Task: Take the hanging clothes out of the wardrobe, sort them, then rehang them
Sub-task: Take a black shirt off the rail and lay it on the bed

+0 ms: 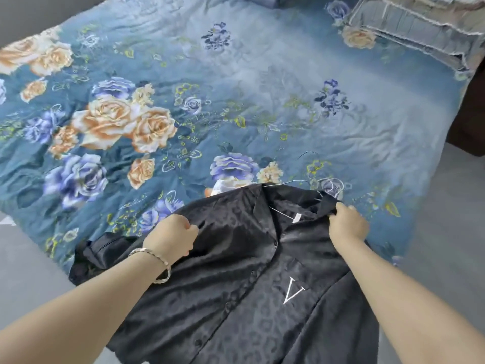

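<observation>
A black satin button-up shirt with a white V on its chest pocket lies over the near edge of the bed. A thin wire hanger sits inside its collar, its hook pointing away over the bedspread. My left hand, with a silver bracelet on the wrist, grips the fabric at the shirt's left shoulder. At the other side of the collar my right hand pinches the right shoulder. One sleeve is bunched at the left, hanging off the bed's edge.
The bed is covered by a blue floral bedspread spread flat. A folded grey ruffled blanket lies at the far right corner. Grey floor runs along the right and near left of the bed.
</observation>
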Motion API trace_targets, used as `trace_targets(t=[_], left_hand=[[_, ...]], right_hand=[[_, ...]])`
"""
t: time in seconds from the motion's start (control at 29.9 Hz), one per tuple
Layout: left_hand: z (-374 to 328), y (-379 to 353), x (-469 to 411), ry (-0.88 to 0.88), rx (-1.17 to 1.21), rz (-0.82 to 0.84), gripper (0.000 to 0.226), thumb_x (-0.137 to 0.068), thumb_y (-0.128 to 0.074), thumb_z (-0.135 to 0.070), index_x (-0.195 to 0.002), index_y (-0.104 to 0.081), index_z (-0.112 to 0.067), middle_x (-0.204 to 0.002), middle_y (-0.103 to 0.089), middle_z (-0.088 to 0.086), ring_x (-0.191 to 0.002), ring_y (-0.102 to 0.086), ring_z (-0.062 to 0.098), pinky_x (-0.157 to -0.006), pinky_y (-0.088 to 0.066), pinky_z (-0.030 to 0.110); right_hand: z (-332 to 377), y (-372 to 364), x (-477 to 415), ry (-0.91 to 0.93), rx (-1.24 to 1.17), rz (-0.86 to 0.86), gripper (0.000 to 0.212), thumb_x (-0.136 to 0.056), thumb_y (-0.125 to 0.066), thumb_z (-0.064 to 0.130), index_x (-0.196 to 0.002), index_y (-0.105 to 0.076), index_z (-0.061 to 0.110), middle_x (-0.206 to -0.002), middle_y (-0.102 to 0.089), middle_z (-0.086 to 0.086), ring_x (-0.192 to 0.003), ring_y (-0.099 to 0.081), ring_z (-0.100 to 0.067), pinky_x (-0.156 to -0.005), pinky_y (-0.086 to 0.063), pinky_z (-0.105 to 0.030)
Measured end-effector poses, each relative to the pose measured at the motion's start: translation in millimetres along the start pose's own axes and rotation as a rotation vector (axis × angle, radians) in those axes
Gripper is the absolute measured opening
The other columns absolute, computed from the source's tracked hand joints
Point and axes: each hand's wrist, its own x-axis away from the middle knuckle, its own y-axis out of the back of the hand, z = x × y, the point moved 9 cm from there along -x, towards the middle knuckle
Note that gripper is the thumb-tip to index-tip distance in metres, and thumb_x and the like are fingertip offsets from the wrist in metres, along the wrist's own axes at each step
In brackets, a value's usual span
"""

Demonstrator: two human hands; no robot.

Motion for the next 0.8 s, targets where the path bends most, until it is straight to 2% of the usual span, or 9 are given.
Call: trace_targets(t=[0.13,0.3,0.37,0.44,0.47,0.54,0.64,0.7,0.8], left_hand=[[4.9,-20.3,-26.1,0.049,-0.018,0.038,0.027,-0.089,-0.044,-0.018,-0.07,-0.059,-0.005,-0.066,-0.071,0.005,-0.067,-0.07,0.02,-0.078,-0.053,0.032],[2.0,-25.9,-52.0,0.088,-0.018,0.052,0.028,-0.088,-0.045,-0.016,-0.075,-0.062,0.003,-0.074,-0.073,0.011,-0.077,-0.069,0.028,-0.08,-0.054,0.037],[-1.5,-26.3,-62.0,0.084,-0.007,0.05,0.028,-0.088,-0.045,-0.015,-0.068,-0.058,-0.001,-0.075,-0.073,0.014,-0.077,-0.069,0.029,-0.08,-0.054,0.037],[-7.3,-23.3,-65.9,0.074,0.0,0.035,0.028,-0.089,-0.045,-0.014,-0.066,-0.058,-0.004,-0.074,-0.073,0.013,-0.076,-0.069,0.028,-0.08,-0.054,0.036],[-8.7,-21.8,-66.6,0.067,0.001,0.03,0.028,-0.089,-0.045,-0.014,-0.068,-0.06,-0.003,-0.075,-0.073,0.013,-0.077,-0.069,0.028,-0.081,-0.054,0.036],[-9.0,-17.3,-63.3,0.055,-0.007,0.03,0.026,-0.09,-0.045,-0.015,-0.072,-0.059,-0.003,-0.079,-0.072,0.015,-0.08,-0.068,0.03,-0.082,-0.054,0.037],[-1.2,-4.0,-50.9,0.052,-0.051,0.049,0.019,-0.089,-0.045,-0.017,-0.076,-0.056,-0.007,-0.093,-0.07,0.016,-0.089,-0.066,0.032,-0.087,-0.05,0.034],[7.0,13.7,-34.7,0.039,-0.066,0.065,0.013,-0.09,-0.045,-0.015,-0.085,-0.057,-0.011,-0.098,-0.068,0.015,-0.096,-0.065,0.032,-0.082,-0.048,0.03],[36.4,50.7,3.9,0.066,-0.083,0.067,0.022,-0.089,-0.046,-0.012,-0.102,-0.061,-0.004,-0.098,-0.069,0.013,-0.097,-0.065,0.029,-0.08,-0.049,0.029]], right_hand=[[-34.0,-19.4,-43.1,-0.261,-0.256,-0.014,0.023,-0.091,-0.043,0.008,-0.107,-0.057,0.001,-0.117,-0.056,-0.024,-0.106,-0.054,-0.041,-0.081,-0.043,-0.038],[-40.0,-28.0,-77.1,-0.342,-0.327,0.007,0.023,-0.093,-0.042,0.005,-0.112,-0.053,-0.002,-0.12,-0.055,-0.025,-0.109,-0.054,-0.04,-0.074,-0.036,-0.034],[-35.1,-36.6,-81.7,-0.369,-0.375,0.05,0.034,-0.091,-0.044,0.002,-0.125,-0.043,-0.001,-0.132,-0.046,-0.025,-0.119,-0.048,-0.04,-0.086,-0.042,-0.04],[-24.7,-46.7,-76.0,-0.373,-0.39,0.111,0.048,-0.088,-0.046,-0.003,-0.134,-0.033,-0.001,-0.14,-0.036,-0.025,-0.127,-0.041,-0.04,-0.1,-0.04,-0.046],[-17.2,-50.1,-69.8,-0.358,-0.383,0.134,0.05,-0.087,-0.047,-0.003,-0.134,-0.031,-0.001,-0.14,-0.036,-0.025,-0.127,-0.041,-0.04,-0.102,-0.038,-0.046],[9.2,-53.6,-53.0,-0.258,-0.366,0.206,0.046,-0.087,-0.047,0.0,-0.132,-0.037,0.002,-0.137,-0.041,-0.022,-0.124,-0.044,-0.038,-0.101,-0.039,-0.042],[76.5,-56.1,-10.3,0.057,-0.261,0.419,0.033,-0.089,-0.045,0.006,-0.12,-0.055,0.01,-0.13,-0.053,-0.012,-0.121,-0.049,-0.03,-0.096,-0.041,-0.031],[127.4,-47.7,27.0,0.264,-0.18,0.509,0.03,-0.09,-0.044,0.009,-0.115,-0.058,0.014,-0.127,-0.057,-0.006,-0.118,-0.052,-0.026,-0.093,-0.042,-0.028],[205.0,-29.4,97.2,0.518,-0.031,0.605,0.027,-0.09,-0.044,0.015,-0.114,-0.057,0.015,-0.125,-0.057,-0.005,-0.114,-0.055,-0.026,-0.094,-0.044,-0.03]])
